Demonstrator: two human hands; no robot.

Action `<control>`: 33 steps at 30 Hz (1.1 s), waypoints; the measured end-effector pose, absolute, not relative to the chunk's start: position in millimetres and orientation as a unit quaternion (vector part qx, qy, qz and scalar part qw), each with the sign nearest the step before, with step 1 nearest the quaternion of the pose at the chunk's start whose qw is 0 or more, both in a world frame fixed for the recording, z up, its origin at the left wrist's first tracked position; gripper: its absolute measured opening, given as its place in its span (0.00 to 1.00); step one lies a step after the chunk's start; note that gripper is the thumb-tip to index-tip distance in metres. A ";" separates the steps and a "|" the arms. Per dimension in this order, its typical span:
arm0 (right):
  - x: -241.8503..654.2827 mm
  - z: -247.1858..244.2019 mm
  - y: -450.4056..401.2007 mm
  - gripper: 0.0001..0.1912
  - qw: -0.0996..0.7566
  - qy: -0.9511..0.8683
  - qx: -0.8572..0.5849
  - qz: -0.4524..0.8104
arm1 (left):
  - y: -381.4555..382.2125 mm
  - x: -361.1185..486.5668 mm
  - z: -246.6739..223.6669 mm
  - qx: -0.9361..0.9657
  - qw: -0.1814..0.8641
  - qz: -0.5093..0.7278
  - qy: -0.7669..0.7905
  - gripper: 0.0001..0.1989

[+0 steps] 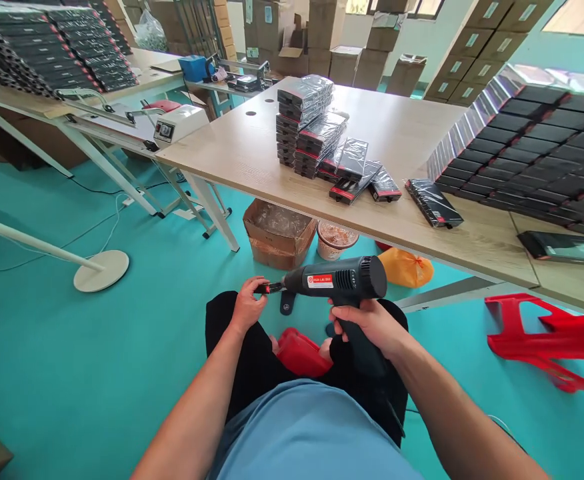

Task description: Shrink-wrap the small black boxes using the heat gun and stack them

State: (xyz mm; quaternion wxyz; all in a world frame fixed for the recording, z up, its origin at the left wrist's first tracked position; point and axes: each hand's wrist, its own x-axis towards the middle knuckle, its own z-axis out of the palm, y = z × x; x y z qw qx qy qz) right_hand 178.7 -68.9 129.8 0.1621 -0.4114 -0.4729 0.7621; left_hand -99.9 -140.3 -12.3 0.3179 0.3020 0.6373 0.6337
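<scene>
- A dark heat gun (342, 277) is gripped by the right hand (367, 323), with the fingers wrapped around its handle; whether the trigger is pressed cannot be told.
- A thin black box (271, 288) is pinched by the left hand (248, 305), its thumb and fingers nearly closed on it.
- Both things are held above the lap, short of the near edge of the table (232, 143).
- The barrel's long axis is laid crosswise, roughly along that edge, and its nozzle is pointed left at the box's right end (contact or a small gap cannot be told). The box is seen almost edge-on, with its long axis roughly in line with the barrel.
- Film-wrapped boxes (319, 133) are piled back from the table's near edge; a single wrapped box (435, 203) is set close to that edge, farther right.
</scene>
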 end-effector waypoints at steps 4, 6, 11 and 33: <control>179.0 135.4 -65.6 0.10 0.116 -0.508 -0.369 0.770 | -140.4 -99.3 -6.4 0.284 0.327 0.640 0.635 0.21; 178.2 136.2 -64.2 0.09 0.130 -0.519 -0.391 0.749 | -139.7 -98.8 -4.7 0.266 0.333 0.646 0.633 0.21; 185.3 127.6 -55.6 0.12 0.133 -0.510 -0.404 0.748 | -139.2 -99.8 -5.0 0.186 0.363 0.689 0.600 0.21; 189.7 120.6 -53.4 0.15 0.196 -0.473 -0.437 0.739 | -138.2 -108.8 -19.9 0.156 0.392 0.683 0.596 0.16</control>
